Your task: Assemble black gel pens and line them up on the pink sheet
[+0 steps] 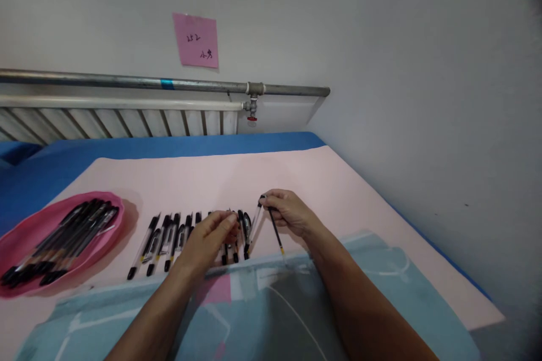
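Observation:
My right hand point(288, 211) pinches a dark pen refill point(276, 231) with a yellow lower end, which slants down over the cloth edge. A clear pen barrel point(254, 220) rises from the row to the same fingertips; whether it is gripped too I cannot tell. My left hand point(214, 234) is closed, thumb against fingers, over the row; anything in it is hidden. Beside and under it lie several clear-barrelled pens point(141, 248) with black ends, with black caps point(181, 236) among them.
At the left, a pink basket point(121, 208) holds a heap of black pens point(63, 242). A light blue patterned cloth point(381, 271) covers the near edge of the pink tabletop point(190, 180). Behind are a radiator point(148, 122) and a metal pipe point(203, 86); a wall rises at right.

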A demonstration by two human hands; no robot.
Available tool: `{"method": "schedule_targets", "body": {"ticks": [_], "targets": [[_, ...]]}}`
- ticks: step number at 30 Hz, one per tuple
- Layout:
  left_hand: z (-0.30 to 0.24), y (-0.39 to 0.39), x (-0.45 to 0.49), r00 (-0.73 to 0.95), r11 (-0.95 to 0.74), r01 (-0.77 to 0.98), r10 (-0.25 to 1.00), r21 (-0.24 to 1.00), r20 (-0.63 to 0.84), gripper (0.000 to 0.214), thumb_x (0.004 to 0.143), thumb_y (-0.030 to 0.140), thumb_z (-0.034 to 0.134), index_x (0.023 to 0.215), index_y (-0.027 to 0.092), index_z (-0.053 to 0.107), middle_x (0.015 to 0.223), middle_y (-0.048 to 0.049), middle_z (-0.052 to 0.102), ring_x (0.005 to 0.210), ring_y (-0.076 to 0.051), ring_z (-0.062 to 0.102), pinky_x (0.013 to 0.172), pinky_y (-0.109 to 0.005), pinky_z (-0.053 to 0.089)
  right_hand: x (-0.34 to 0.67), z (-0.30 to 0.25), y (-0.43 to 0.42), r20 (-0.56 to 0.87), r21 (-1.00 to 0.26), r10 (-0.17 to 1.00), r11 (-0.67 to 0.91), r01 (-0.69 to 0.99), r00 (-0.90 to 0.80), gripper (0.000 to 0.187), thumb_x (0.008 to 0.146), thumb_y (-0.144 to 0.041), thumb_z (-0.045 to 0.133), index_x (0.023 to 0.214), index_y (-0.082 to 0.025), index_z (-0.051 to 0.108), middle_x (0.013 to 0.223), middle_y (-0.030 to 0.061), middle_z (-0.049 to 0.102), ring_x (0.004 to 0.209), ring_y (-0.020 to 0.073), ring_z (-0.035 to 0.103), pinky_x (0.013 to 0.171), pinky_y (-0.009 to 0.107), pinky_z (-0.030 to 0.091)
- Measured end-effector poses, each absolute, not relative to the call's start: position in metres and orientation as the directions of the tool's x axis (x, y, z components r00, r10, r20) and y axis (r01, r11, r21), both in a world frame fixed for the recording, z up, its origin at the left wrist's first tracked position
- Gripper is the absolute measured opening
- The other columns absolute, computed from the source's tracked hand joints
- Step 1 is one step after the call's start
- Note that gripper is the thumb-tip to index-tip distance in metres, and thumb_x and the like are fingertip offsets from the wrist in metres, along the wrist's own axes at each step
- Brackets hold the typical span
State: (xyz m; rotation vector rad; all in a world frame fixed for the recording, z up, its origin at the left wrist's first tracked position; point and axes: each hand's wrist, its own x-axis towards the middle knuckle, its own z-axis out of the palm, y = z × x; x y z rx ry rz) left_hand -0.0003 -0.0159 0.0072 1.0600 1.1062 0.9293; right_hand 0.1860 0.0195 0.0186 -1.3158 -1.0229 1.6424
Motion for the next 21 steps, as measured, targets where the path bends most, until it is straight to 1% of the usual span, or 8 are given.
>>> {"method": "schedule_targets", "body": {"ticks": [3, 6, 11, 16, 18, 21], "targets": [[0.008, -0.011, -0.006, 0.151, 0.277, -0.055, 0.952, 0.959, -0.266, 0.035, 0.069, 0.044, 0.061, 0.088, 0.014, 0.060, 0.077, -0.0025, 0.061, 0.068, -0.013, 0.056, 0.063, -0.026, 0.046, 0.201, 0.008, 0.029, -0.455, -0.890, 0.879, -0.455, 0.029, -0.141, 0.018, 0.063, -0.024, 0.062, 0.062, -0.018, 0.045, 0.036, -0.0110, 0.032, 0.030, 0.0014, 0.020, 0.031, 0.014, 0.010], [0.008, -0.010, -0.006, 0.175, 0.286, -0.024, 0.945, 0.958, -0.277, 0.034, 0.068, 0.044, 0.061, 0.084, 0.014, 0.060, 0.073, -0.0015, 0.060, 0.063, -0.012, 0.055, 0.060, -0.026, 0.046, 0.207, -0.003, 0.038, -0.503, -0.864, 0.854, -0.498, 0.071, -0.132, 0.019, 0.063, -0.025, 0.064, 0.061, -0.017, 0.047, 0.034, -0.0096, 0.034, 0.028, 0.0015, 0.021, 0.030, 0.013, 0.011], [0.006, -0.012, -0.004, 0.232, 0.267, 0.033, 0.935, 0.963, -0.268, 0.030, 0.071, 0.044, 0.057, 0.080, 0.016, 0.060, 0.071, -0.0008, 0.059, 0.064, -0.012, 0.054, 0.059, -0.024, 0.045, 0.202, -0.014, 0.052, -0.516, -0.856, 0.842, -0.505, 0.107, -0.158, 0.021, 0.058, -0.023, 0.069, 0.056, -0.016, 0.049, 0.032, -0.0080, 0.035, 0.027, 0.0014, 0.023, 0.028, 0.013, 0.013], [0.004, -0.012, -0.005, 0.227, 0.270, 0.049, 0.935, 0.962, -0.274, 0.029, 0.072, 0.043, 0.057, 0.081, 0.015, 0.059, 0.072, -0.0015, 0.059, 0.064, -0.012, 0.054, 0.059, -0.024, 0.044, 0.190, -0.020, 0.056, -0.523, -0.844, 0.839, -0.486, 0.224, -0.150, 0.019, 0.057, -0.022, 0.069, 0.055, -0.016, 0.051, 0.030, -0.0072, 0.035, 0.027, 0.0032, 0.026, 0.027, 0.015, 0.014], [0.004, -0.012, -0.005, 0.229, 0.262, 0.062, 0.935, 0.963, -0.269, 0.029, 0.072, 0.043, 0.056, 0.081, 0.015, 0.059, 0.073, -0.0023, 0.059, 0.065, -0.013, 0.054, 0.059, -0.024, 0.044, 0.186, -0.022, 0.055, -0.502, -0.854, 0.851, -0.462, 0.239, -0.153, 0.018, 0.058, -0.023, 0.069, 0.055, -0.016, 0.052, 0.030, -0.0066, 0.036, 0.026, 0.0036, 0.027, 0.026, 0.015, 0.014], [0.005, -0.012, -0.004, 0.242, 0.251, 0.082, 0.934, 0.965, -0.263, 0.029, 0.073, 0.043, 0.055, 0.080, 0.015, 0.059, 0.074, -0.0032, 0.059, 0.066, -0.013, 0.054, 0.060, -0.025, 0.045, 0.186, -0.027, 0.053, -0.448, -0.885, 0.881, -0.414, 0.213, -0.154, 0.018, 0.059, -0.024, 0.069, 0.057, -0.016, 0.054, 0.030, -0.0059, 0.038, 0.026, 0.0037, 0.028, 0.026, 0.015, 0.014]]}}
